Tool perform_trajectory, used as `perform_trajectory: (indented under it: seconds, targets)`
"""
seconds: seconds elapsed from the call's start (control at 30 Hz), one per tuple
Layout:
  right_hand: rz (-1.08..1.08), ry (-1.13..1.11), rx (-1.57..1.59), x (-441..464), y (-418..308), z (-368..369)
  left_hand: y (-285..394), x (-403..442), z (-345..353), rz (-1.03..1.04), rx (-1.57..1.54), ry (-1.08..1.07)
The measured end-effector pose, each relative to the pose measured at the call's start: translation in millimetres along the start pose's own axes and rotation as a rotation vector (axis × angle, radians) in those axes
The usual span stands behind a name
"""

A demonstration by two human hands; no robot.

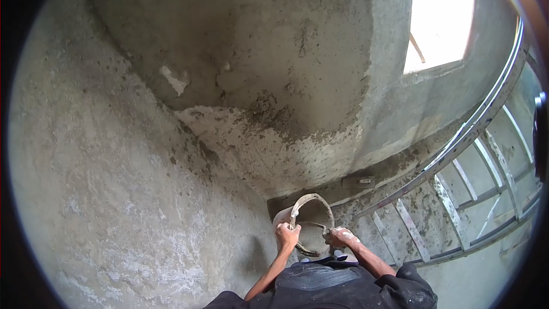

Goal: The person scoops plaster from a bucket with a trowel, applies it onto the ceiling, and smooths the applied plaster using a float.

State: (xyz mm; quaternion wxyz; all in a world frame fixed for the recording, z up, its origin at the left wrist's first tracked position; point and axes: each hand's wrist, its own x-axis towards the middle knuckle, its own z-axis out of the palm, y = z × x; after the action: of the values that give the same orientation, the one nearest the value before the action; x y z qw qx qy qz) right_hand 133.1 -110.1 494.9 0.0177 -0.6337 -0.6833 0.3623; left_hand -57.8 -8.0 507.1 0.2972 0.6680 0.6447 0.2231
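A tilted, grime-streaked bucket [315, 208] has its pale rim gripped by the left hand [286, 234] (whatever the white-smeared right hand [341, 237] grasps is unclear).

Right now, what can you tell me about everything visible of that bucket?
The bucket looks round and grimy, with a pale rim and a greyish inside; its material is unclear, perhaps plastic. Its open mouth faces up towards the camera, just in front of the person's dark top. The left hand grips its left side; the right hand is at the opposite side, its exact hold unclear.
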Motion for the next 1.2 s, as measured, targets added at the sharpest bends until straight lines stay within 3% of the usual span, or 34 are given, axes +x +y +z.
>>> perform_trajectory:
  seconds: [0.07,0.1,0.13,0.23,0.27,0.37,0.47,0.63,0.73,0.8,0.87,0.93,1.0,1.03,1.07,1.1,1.13,1.17,1.2]
  targets:
    - [0.182,0.118,0.177,8.4,20.8,7.6,18.2,3.5,10.7,0.053,0.115,0.034]
    - [0.240,0.151,0.288,9.9,26.8,6.3,26.4,9.0,12.7,-0.001,0.113,-0.050]
    - [0.232,0.148,0.291,15.1,33.4,3.2,32.4,14.5,15.0,-0.006,0.119,-0.045]
    - [0.332,0.008,0.700,42.1,57.7,5.4,35.1,30.2,26.0,0.044,0.185,-0.179]
    - [0.328,-0.006,0.704,40.2,59.6,2.8,29.8,34.0,33.7,0.031,0.192,-0.178]
    - [0.272,-0.146,0.663,30.6,58.1,-17.1,19.1,46.9,54.5,-0.059,0.501,-0.467]
    - [0.252,-0.085,0.631,27.7,61.7,-12.9,10.0,52.0,66.0,-0.234,0.519,-0.536]
    - [0.215,-0.128,0.601,11.7,73.2,-25.9,-25.0,52.0,76.2,-0.487,0.499,-0.413]
    - [0.203,-0.037,0.852,-1.9,79.6,-38.5,-25.3,42.9,56.0,-0.580,0.324,-0.299]
    - [0.084,0.168,0.889,-1.4,81.2,-41.8,-54.0,36.9,60.3,-0.535,0.286,-0.132]
    - [0.096,0.298,0.834,17.0,81.3,-43.1,-65.7,29.6,55.5,-0.591,0.149,-0.164]
    - [0.079,0.736,0.831,45.4,61.4,-46.3,-77.6,22.9,54.6,-0.627,0.058,-0.101]
    - [0.089,0.815,1.165,56.5,6.7,-114.6,-88.6,10.3,55.7,-0.552,0.199,-0.004]
    - [-0.004,0.858,1.490,102.4,12.3,-98.1,-99.6,10.5,58.3,-0.575,0.155,0.044]
    - [-0.095,0.853,1.846,103.4,-21.2,-141.8,-111.1,15.4,61.1,-0.592,0.108,0.095]
    - [-0.204,0.793,1.897,100.5,-45.1,-188.3,-125.4,17.0,62.1,-0.610,-0.001,0.081]
    - [-0.176,0.955,1.839,116.3,-64.3,-218.2,-116.2,17.2,50.8,-0.608,0.004,0.074]
    - [-0.067,1.166,1.540,144.9,-68.8,-234.1,-85.7,17.9,29.8,-0.666,-0.060,0.023]
    - [-0.272,1.149,1.664,129.8,-98.2,-274.2,-62.1,18.7,12.9,-0.722,-0.124,-0.029]
